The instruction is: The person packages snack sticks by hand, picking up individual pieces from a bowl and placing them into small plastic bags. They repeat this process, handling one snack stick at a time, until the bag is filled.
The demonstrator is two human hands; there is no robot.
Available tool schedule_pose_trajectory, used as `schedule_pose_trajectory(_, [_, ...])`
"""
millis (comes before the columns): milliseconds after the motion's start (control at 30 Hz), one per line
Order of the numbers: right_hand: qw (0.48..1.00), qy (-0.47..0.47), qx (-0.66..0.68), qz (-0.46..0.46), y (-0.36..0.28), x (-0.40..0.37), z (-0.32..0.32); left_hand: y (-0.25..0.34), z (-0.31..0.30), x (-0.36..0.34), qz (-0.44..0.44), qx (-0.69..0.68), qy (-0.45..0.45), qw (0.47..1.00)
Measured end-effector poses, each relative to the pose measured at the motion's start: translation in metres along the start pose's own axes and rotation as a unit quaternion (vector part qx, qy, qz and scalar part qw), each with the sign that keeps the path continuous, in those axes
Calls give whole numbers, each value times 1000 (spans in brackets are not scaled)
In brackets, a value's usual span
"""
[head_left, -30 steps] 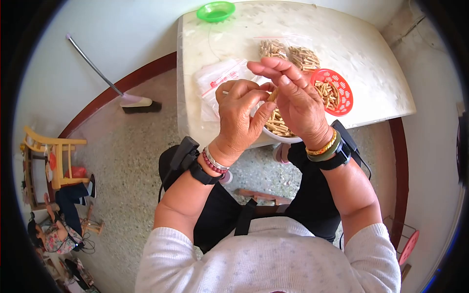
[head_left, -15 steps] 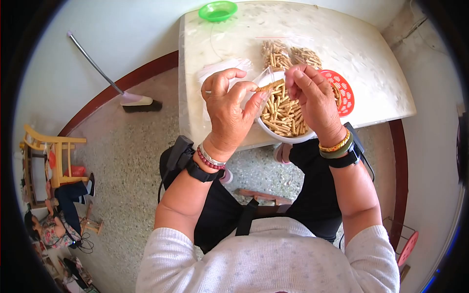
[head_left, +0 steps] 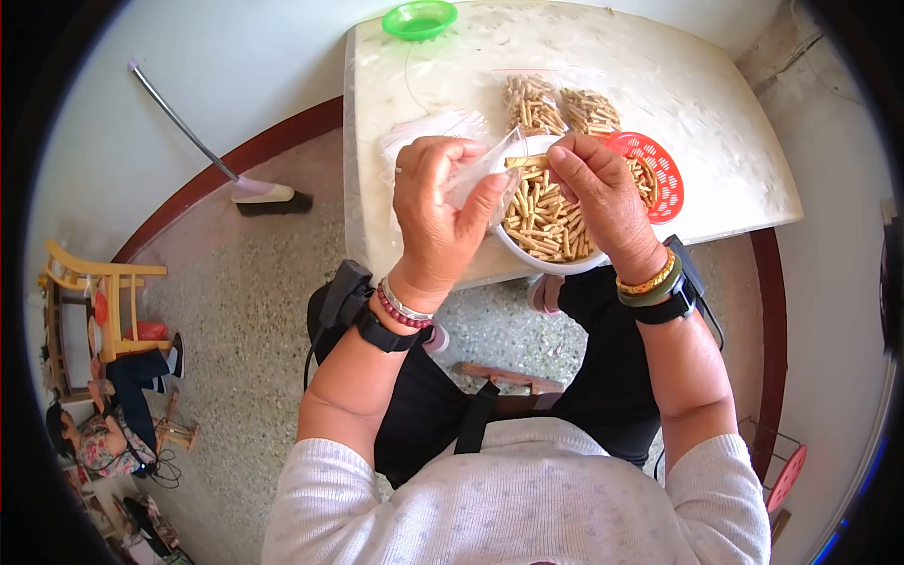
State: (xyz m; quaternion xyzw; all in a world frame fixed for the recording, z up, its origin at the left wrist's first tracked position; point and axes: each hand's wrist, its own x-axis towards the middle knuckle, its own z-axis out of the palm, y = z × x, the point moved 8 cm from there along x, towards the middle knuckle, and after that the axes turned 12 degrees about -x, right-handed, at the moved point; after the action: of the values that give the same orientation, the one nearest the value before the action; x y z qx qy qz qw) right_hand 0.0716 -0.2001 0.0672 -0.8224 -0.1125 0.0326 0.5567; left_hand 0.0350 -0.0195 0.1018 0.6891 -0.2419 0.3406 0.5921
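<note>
Seated person at a table (head_left: 716, 122), head view. Compared with half a second earlier, the right hand (head_left: 603, 202) is no longer hanging apart over the white bowl (head_left: 541, 268). It is now closing in on the left hand (head_left: 438, 212), so that the gap between the two hands is narrowing to almost nothing. A second earlier both hands were raised together above the bowl, and they are now meeting lower, just over its near rim. The left hand is gripping a small clear plastic bag (head_left: 476, 179), with the thumb folded across the film and the fingers curled behind it, wrist straight and palm turned inward. The right hand is narrowing to a pinch, its thumb and forefinger appearing to nip one end of a wooden piece (head_left: 520, 162). That piece is lying level, with its free end at the mouth of the bag. The remaining fingers are arching loosely over the heap of like pieces in the bowl. Judged from this, the work is standing at the point where a single piece is passing into the bag. How far the bag is already filled cannot be told, as the hand is covering it. Beyond the bowl, two filled bags (head_left: 556, 104) are lying side by side, with a red basket (head_left: 664, 165) of pieces just to the right of them. Flat empty bags (head_left: 428, 127) are resting behind the left hand.
</note>
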Motion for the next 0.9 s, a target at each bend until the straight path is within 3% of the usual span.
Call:
schedule_pose_trajectory(200, [998,11,57,-39,-7,-2,5,-14,6,-4,-56,-38,-45,997])
schedule_pose_trajectory(367, [997,0,19,-73,-6,0,11,-16,15,-6,-71,-39,-74,994])
schedule_pose_trajectory(533, [995,0,-22,-94,-13,-2,11,-12,17,-6,-47,20,-94,994])
schedule_pose_trajectory(700, [998,-10,35,-42,-11,-2,7,-11,11,-5,-14,30,-69,997])
schedule_pose_trajectory(900, [996,-23,75,-43,-8,-2,12,-10,11,-4,9,43,-65,997])
